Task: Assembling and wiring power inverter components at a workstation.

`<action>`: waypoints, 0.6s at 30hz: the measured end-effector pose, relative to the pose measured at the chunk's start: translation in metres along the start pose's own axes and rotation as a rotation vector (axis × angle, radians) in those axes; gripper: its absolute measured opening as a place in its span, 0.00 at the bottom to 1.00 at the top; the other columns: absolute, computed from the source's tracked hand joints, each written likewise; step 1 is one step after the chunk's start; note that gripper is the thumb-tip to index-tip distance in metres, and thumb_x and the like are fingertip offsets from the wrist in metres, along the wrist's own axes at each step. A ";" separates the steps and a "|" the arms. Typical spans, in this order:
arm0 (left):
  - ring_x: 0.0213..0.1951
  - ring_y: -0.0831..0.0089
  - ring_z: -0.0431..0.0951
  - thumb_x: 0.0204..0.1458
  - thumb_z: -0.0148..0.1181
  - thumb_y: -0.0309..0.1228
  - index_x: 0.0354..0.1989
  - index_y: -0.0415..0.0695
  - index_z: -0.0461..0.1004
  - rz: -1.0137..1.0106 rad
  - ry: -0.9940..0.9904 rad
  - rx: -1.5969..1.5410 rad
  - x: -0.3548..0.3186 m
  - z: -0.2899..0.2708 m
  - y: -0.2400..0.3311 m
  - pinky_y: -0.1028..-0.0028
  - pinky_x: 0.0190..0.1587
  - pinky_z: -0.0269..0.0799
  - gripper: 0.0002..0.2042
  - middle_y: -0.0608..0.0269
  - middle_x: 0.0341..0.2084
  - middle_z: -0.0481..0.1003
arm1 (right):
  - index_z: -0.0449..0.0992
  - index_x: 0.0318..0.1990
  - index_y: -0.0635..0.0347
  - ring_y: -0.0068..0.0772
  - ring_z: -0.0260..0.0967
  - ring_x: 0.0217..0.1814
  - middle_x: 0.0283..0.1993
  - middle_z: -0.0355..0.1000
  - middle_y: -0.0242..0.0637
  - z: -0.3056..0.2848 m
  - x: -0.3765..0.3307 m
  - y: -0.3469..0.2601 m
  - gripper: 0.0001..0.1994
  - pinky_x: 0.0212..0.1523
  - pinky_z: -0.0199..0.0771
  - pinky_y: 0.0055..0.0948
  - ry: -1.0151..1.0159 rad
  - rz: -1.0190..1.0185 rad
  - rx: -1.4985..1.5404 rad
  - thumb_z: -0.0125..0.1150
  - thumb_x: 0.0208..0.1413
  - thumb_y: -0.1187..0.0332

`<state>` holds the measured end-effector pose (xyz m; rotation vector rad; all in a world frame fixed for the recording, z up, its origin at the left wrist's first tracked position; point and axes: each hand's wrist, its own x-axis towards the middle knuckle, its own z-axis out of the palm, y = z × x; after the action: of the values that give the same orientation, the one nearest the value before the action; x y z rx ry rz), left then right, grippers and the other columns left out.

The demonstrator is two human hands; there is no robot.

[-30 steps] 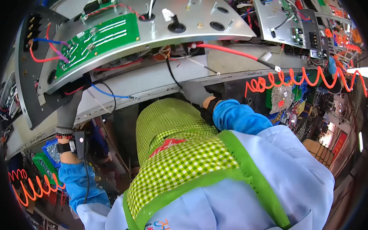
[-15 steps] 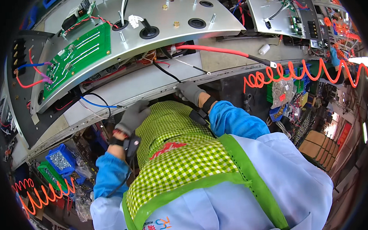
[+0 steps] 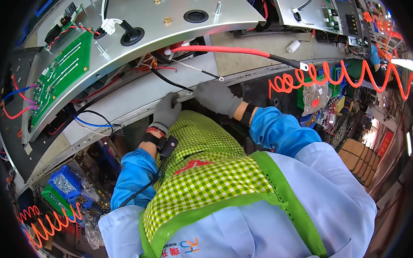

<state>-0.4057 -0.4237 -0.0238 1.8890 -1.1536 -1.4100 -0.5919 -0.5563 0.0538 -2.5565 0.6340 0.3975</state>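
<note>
In a grey glove, my right hand is closed at the end of a black cable that comes out from under a silver metal panel. My left hand, gloved too, is at the bench edge just left of it, fingers curled; whatever they may hold is hidden. A thick red cable with a metal ring lug stretches to the right above my right hand. Near the black cable lies a thin white wire with a small ring end. Blue wire hangs left of my left hand.
A green circuit board sits on the panel's left part. Coiled orange air hoses hang at the right, with another coil at lower left. Blue bins of screws stand below the bench edge. A second panel is farther right.
My left hand has moved right and up, close to my right hand. The right hand has turned and its sleeve moved right. The panel and cables appear shifted left in view.
</note>
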 end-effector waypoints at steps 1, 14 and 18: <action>0.38 0.58 0.79 0.51 0.60 0.35 0.49 0.44 0.73 -0.005 0.005 -0.003 0.002 0.000 -0.003 0.63 0.43 0.75 0.17 0.54 0.33 0.78 | 0.71 0.44 0.51 0.41 0.73 0.39 0.43 0.71 0.37 0.001 -0.002 0.002 0.11 0.35 0.75 0.41 0.073 -0.328 -0.085 0.56 0.55 0.62; 0.37 0.62 0.81 0.53 0.58 0.33 0.50 0.43 0.74 -0.038 0.149 -0.113 -0.030 0.008 -0.011 0.67 0.44 0.75 0.16 0.56 0.34 0.80 | 0.76 0.33 0.52 0.39 0.75 0.33 0.34 0.71 0.35 0.004 0.053 0.013 0.06 0.31 0.74 0.39 -0.182 -0.494 -0.364 0.54 0.53 0.64; 0.39 0.60 0.81 0.53 0.58 0.33 0.50 0.43 0.74 -0.059 0.212 -0.135 -0.041 0.010 -0.014 0.66 0.45 0.75 0.16 0.54 0.36 0.80 | 0.74 0.34 0.54 0.39 0.75 0.35 0.33 0.71 0.36 0.014 0.054 0.007 0.06 0.31 0.74 0.40 -0.230 -0.410 -0.304 0.53 0.54 0.64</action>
<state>-0.4142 -0.3802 -0.0175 1.9359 -0.8864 -1.2494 -0.5522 -0.5744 0.0187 -2.7739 -0.0430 0.6695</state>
